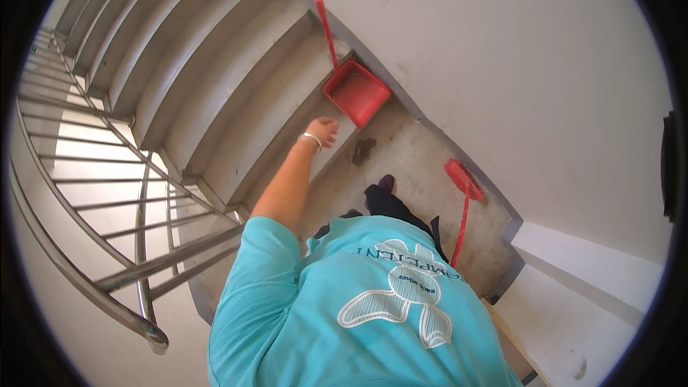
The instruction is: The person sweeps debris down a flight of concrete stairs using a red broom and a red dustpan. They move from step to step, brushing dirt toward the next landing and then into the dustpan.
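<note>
My left hand [324, 131], with a white bracelet at the wrist, reaches out over the lowest steps. It holds nothing; its fingers are loosely curled, a little apart and slightly blurred. Just beyond it, a red plastic dustpan [359, 94] rests at the foot of the stairs near the wall, its long handle [326, 32] pointing up the flight. My right hand is out of view. On the right, a red broom [463, 177] has its bristle head on the landing by the wall. The broom's stick runs back behind my turquoise shirt [398, 301], which hides its upper end.
Concrete stairs [215, 72] rise to the upper left. A metal railing [129, 274] bounds them on the left, and a pale wall [484, 64] with a grey skirting stands on the right. A dark stain [364, 151] marks the landing [411, 145] before my shoe [386, 182].
</note>
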A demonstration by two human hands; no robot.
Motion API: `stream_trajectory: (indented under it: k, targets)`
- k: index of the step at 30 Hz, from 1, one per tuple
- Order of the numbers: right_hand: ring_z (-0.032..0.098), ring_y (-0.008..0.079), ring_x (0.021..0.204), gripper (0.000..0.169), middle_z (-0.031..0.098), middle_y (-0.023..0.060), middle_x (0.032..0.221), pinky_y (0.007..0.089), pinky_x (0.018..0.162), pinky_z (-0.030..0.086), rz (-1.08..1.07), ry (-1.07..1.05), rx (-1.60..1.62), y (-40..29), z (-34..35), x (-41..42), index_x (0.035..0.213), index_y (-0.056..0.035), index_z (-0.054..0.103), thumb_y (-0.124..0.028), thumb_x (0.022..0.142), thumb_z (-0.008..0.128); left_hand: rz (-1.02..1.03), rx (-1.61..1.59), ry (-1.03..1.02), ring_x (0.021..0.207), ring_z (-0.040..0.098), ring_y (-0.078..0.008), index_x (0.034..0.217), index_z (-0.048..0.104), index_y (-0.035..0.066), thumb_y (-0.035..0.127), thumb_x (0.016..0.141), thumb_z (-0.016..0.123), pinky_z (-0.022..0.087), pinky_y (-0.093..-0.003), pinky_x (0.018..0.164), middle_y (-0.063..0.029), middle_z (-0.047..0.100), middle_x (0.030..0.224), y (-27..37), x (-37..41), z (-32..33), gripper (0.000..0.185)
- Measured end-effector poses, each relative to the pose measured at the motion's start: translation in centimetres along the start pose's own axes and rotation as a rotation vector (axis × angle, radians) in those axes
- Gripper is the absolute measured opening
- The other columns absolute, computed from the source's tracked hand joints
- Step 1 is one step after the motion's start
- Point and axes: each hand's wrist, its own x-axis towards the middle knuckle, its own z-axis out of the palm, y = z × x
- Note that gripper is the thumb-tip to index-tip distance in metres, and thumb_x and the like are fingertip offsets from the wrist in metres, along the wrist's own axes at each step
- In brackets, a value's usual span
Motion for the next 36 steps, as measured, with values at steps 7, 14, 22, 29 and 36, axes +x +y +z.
stream_trajectory:
  k: [7, 14, 22, 29, 36]
  targets:
    - [0.054, 0.0225, 0.043, 0.011, 0.054, 0.0116, 0.056, 0.0342, 0.036, 0.041, 0.157, 0.029, 0.115, 2.4, 0.9, 0.2, 0.077, 0.0054, 0.055, -0.005, 0.074, 0.057, 0.273, 0.047, 0.151, 0.063, 0.06, -0.0194, 0.117, 0.051, 0.012, 0.022, 0.082, 0.058, 0.051, -0.0325, 0.05, -0.0067, 0.061, 0.089, 16.2, 9.1, -3.2, 0.037]
    - [0.051, 0.018, 0.043, 0.012, 0.051, 0.0075, 0.054, 0.0304, 0.038, 0.039, 0.692, 0.122, 0.678, -2.5, 1.2, -9.2, 0.073, 0.0017, 0.055, -0.009, 0.074, 0.06, 0.305, 0.003, 0.286, 0.091, 0.049, -0.0176, 0.132, 0.036, 0.027, 0.027, 0.072, 0.071, 0.044, -0.0428, 0.076, 0.0003, 0.052, 0.108, 21.8, 23.3, -9.6, 0.07]
    - [0.047, 0.0168, 0.041, 0.024, 0.05, 0.0051, 0.054, 0.0302, 0.04, 0.039, 0.621, 0.174, 0.923, -3.0, 11.5, -15.0, 0.067, -0.0051, 0.054, -0.023, 0.079, 0.063, 0.31, 0.088, 0.199, 0.089, 0.055, -0.0193, 0.107, 0.053, 0.017, 0.028, 0.068, 0.076, 0.045, -0.0442, 0.071, -0.002, 0.058, 0.097, 24.5, 27.0, -6.9, 0.047]
    - [0.053, 0.0221, 0.046, 0.039, 0.055, 0.0115, 0.061, 0.0345, 0.042, 0.046, 0.726, 0.209, 1.136, -0.9, 21.5, -10.8, 0.079, 0.0, 0.055, -0.039, 0.084, 0.054, 0.322, 0.276, -0.029, 0.041, 0.041, -0.0085, 0.081, 0.059, 0.017, 0.033, 0.076, 0.069, 0.029, -0.0223, 0.036, 0.0047, 0.05, 0.057, 23.2, 29.4, -10.3, 0.019]
    - [0.061, 0.0261, 0.057, 0.036, 0.059, 0.0165, 0.069, 0.0387, 0.046, 0.048, 0.701, 0.343, 1.108, 1.6, 26.2, -12.9, 0.089, -0.0002, 0.058, -0.035, 0.083, 0.054, 0.412, 0.399, -0.303, 0.048, 0.052, -0.0123, 0.08, 0.06, 0.006, 0.029, 0.079, 0.067, 0.042, -0.0234, 0.04, -0.0028, 0.057, 0.063, 22.6, 18.5, -1.2, 0.025]
